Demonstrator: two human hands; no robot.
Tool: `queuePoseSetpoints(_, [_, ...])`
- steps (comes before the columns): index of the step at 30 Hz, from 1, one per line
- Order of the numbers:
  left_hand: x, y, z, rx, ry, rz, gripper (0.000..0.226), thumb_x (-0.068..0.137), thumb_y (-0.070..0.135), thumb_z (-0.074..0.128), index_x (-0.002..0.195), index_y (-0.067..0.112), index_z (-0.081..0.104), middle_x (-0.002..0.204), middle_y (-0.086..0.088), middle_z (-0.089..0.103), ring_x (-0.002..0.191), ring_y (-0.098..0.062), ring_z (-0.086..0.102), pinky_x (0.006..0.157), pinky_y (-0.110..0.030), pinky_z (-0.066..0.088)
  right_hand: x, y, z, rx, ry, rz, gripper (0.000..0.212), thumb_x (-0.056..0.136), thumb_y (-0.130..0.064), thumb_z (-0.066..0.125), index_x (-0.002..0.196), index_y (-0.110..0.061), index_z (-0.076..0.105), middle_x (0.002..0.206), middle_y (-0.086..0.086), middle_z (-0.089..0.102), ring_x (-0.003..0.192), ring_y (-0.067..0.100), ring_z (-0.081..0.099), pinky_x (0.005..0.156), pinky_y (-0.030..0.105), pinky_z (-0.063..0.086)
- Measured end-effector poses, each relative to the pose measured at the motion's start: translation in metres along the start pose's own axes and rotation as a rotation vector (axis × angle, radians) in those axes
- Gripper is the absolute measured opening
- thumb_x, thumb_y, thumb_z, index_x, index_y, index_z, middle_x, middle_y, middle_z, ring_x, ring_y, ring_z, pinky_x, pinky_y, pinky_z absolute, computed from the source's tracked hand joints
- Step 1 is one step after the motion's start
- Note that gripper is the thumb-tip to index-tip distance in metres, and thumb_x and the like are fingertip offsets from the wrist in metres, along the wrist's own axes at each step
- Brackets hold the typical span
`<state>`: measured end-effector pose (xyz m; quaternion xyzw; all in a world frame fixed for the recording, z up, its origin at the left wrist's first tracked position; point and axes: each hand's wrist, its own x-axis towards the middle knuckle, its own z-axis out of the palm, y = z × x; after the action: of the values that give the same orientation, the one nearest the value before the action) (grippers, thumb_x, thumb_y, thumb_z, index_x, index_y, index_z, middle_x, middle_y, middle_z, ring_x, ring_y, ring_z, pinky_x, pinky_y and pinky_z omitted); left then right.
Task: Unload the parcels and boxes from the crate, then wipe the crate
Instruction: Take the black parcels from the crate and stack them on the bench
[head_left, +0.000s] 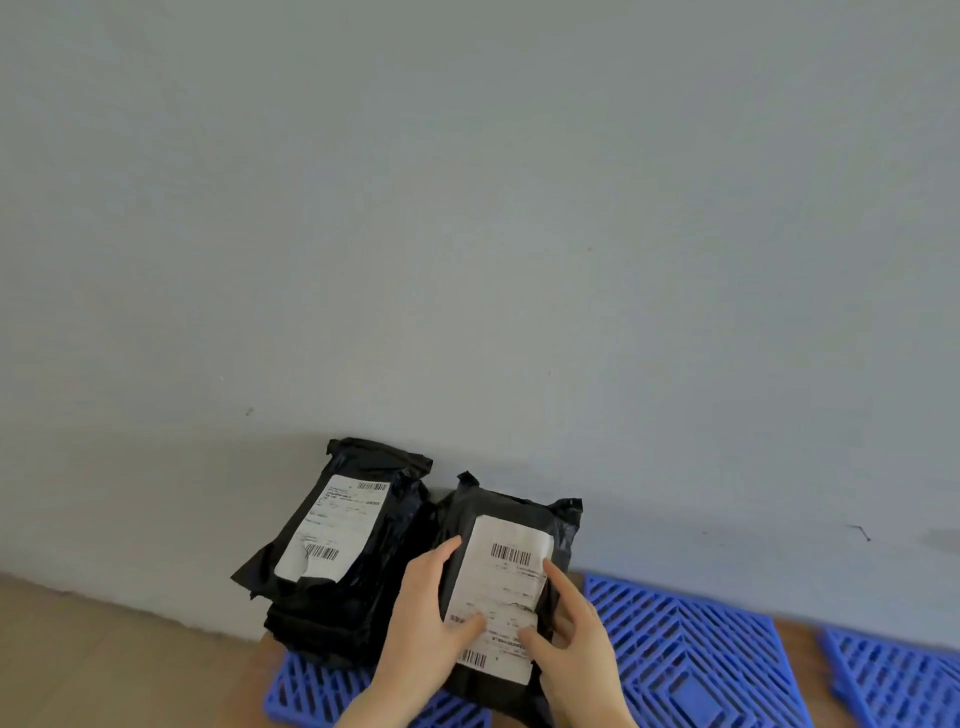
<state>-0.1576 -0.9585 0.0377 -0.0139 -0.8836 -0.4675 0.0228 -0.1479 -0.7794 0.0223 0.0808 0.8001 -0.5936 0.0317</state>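
A black plastic parcel (506, 512) with a white barcode label lies low in the middle of the view. My left hand (423, 629) grips its left edge and my right hand (576, 639) holds its right edge, thumbs on the label. To its left, touching it, stands a stack of similar black parcels (337, 571), the top one labelled. Both stacks rest on blue plastic grid pallets (691, 654) against the wall. No crate is in view.
A grey wall (467, 234) fills most of the view just behind the parcels. Another blue grid pallet (893, 680) lies at the far right. Brownish floor (104, 665) shows at the lower left.
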Motion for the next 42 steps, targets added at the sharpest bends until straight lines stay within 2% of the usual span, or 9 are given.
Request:
queuePoseSetpoints(5, [0.04,-0.041,0.011,0.002,-0.038,-0.047,0.064,0.082,0.024,0.076,0.135,0.036,0.043,0.141,0.016,0.023,0.108,0.018,0.037,0.076,0.004,0.038,0.044,0.017,0.03,-0.026,0.02,0.082,0.075,0.078,0.0,0.072,0.131,-0.045,0.043,0.142,-0.004,0.04,0.121,0.01,0.049,0.082,0.019,0.054])
queuePoseSetpoints(8, [0.054,-0.057,0.017,0.018,-0.057,-0.082,0.056,0.083,0.024,0.075,0.132,0.03,0.048,0.138,0.017,0.02,0.107,0.019,0.036,0.076,0.004,0.038,0.061,0.02,0.043,-0.135,0.003,0.095,0.077,0.08,-0.007,0.073,0.14,-0.039,0.037,0.148,-0.006,0.028,0.13,0.01,0.04,0.089,0.015,0.049])
queuePoseSetpoints(14, [0.078,-0.081,0.029,0.008,-0.102,-0.056,0.058,0.085,0.025,0.074,0.137,0.027,0.05,0.144,0.016,0.021,0.124,-0.006,0.043,0.082,0.001,0.041,0.08,0.026,0.059,-0.207,0.048,0.142,0.077,0.081,-0.009,0.072,0.133,-0.049,0.031,0.151,-0.005,0.023,0.133,0.011,0.035,0.095,0.024,0.05])
queuePoseSetpoints(22, [0.087,-0.082,0.032,0.03,-0.093,-0.081,0.058,0.085,0.025,0.073,0.138,0.025,0.05,0.154,0.003,0.019,0.137,-0.012,0.033,0.109,-0.028,0.041,0.086,0.012,0.053,-0.304,-0.006,0.194,0.073,0.087,-0.016,0.067,0.147,-0.033,0.029,0.154,-0.001,0.02,0.137,0.012,0.029,0.075,0.003,0.043])
queuePoseSetpoints(24, [0.083,-0.075,0.029,0.083,-0.031,-0.067,0.056,0.084,0.026,0.074,0.135,0.024,0.053,0.155,-0.001,0.021,0.142,-0.019,0.027,0.113,-0.034,0.036,0.081,0.002,0.045,-0.322,0.008,0.174,0.07,0.088,-0.02,0.065,0.147,-0.033,0.029,0.155,-0.002,0.018,0.139,0.012,0.026,0.078,0.003,0.04])
queuePoseSetpoints(27, [0.074,-0.056,0.022,0.125,0.077,-0.037,0.048,0.083,0.024,0.076,0.128,0.021,0.059,0.151,-0.006,0.032,0.14,-0.025,0.03,0.111,-0.036,0.033,0.065,-0.015,0.027,-0.285,0.058,0.134,0.064,0.089,-0.023,0.065,0.144,-0.034,0.035,0.153,-0.004,0.022,0.138,0.011,0.027,0.101,0.017,0.033])
queuePoseSetpoints(30, [0.057,-0.022,0.02,0.066,0.124,0.062,0.039,0.086,0.017,0.072,0.123,0.02,0.061,0.137,0.0,0.041,0.129,-0.018,0.042,0.102,-0.027,0.037,0.04,-0.031,-0.001,-0.233,0.098,0.074,0.05,0.089,-0.024,0.065,0.133,-0.039,0.047,0.15,-0.008,0.025,0.135,0.009,0.033,0.11,0.025,0.034])
queuePoseSetpoints(36, [-0.006,0.079,0.048,-0.097,0.08,0.263,0.037,0.09,0.01,0.064,0.119,0.03,0.057,0.117,0.008,0.048,0.101,0.005,0.051,0.086,-0.018,0.042,-0.045,-0.064,-0.089,-0.113,0.215,-0.083,0.033,0.093,-0.018,0.06,0.115,-0.042,0.054,0.131,-0.015,0.04,0.112,0.0,0.05,0.075,0.006,0.045])
queuePoseSetpoints(42, [-0.105,0.172,0.115,-0.166,-0.021,0.397,0.034,0.091,0.008,0.063,0.115,0.03,0.059,0.112,0.009,0.05,0.103,-0.006,0.057,0.087,-0.03,0.049,-0.166,-0.049,-0.206,-0.123,0.432,-0.146,0.026,0.093,-0.021,0.059,0.11,-0.04,0.056,0.118,-0.013,0.048,0.105,0.0,0.056,0.075,0.008,0.045])
